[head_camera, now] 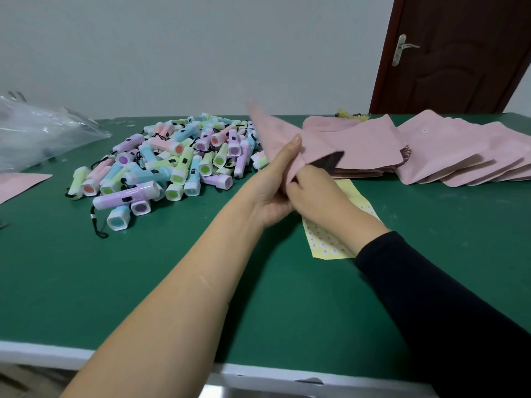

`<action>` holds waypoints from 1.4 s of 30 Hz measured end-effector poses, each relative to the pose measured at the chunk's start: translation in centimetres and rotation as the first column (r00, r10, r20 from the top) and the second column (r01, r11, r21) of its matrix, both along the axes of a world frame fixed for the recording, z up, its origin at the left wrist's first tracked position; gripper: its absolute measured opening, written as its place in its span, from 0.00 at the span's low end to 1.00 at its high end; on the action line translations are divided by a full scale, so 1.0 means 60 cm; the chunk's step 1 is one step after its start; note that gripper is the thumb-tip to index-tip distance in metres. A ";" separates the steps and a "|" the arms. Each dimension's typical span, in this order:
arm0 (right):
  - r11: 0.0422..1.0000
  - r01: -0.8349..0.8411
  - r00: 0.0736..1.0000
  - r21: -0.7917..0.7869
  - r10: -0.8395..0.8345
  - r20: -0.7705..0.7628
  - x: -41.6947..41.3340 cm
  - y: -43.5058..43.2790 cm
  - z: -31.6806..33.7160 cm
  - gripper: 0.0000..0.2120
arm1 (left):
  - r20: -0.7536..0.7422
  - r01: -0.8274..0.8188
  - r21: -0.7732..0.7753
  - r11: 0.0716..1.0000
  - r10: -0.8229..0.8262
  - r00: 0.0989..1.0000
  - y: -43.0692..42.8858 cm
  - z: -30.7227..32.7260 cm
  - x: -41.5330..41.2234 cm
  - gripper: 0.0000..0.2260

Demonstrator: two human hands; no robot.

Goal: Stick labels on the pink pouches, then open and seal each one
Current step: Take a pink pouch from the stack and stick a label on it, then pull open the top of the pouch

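Head view, listed near to far.

- Green matt table [143,282], white edge nearest you.
- Pale yellow paper label sheet [324,242], with rows of small round stickers, lying flat beneath your right wrist.
- Your left hand [273,185], fingers and thumb clamped on the lifted pink matt film pouch [281,130].
- Your right hand [316,191], fingers curled at the pouch's mouth, gripping one wall.
- The pouch itself is held clear of the table, tilted and blurred. Dark lining shows at the mouth, so the step is judged to be opening. Whether it bears a label cannot be told. The next move calls for pressing the mouth strip shut along its whole length, walls aligned.
- Heap of pastel plastic torches [172,165], smooth and blocky, with black cord loops.
- Fanned stack of flat pink pouches [448,150], thin and slippery-looking, far right.
- Crumpled clear plastic bag [37,133], far left.
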State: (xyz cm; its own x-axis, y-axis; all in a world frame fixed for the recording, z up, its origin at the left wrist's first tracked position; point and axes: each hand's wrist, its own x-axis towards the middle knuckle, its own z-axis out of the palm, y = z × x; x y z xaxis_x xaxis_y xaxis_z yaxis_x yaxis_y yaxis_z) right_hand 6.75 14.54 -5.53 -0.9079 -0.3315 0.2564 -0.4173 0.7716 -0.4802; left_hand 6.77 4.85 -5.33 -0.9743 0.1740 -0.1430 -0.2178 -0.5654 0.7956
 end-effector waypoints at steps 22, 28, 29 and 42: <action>0.976 0.069 0.953 0.206 -0.125 0.277 -0.097 -0.210 -0.015 0.18 | -0.033 -0.119 0.659 0.743 0.186 0.982 -0.165 0.030 -0.004 0.42; 0.993 0.112 0.973 -0.046 -0.100 0.208 -0.096 -0.168 -0.027 0.15 | -0.070 -0.083 0.671 0.737 0.174 0.982 -0.166 0.029 -0.013 0.38; 0.995 0.055 0.984 -0.086 -0.040 0.175 -0.093 -0.160 -0.032 0.16 | -0.071 -0.086 0.671 0.736 0.179 0.981 -0.164 0.029 -0.014 0.38; 0.953 0.102 0.993 -0.285 -0.117 -0.033 -0.082 -0.140 -0.035 0.13 | -0.150 0.000 0.654 0.756 0.130 0.980 -0.139 0.044 -0.004 0.37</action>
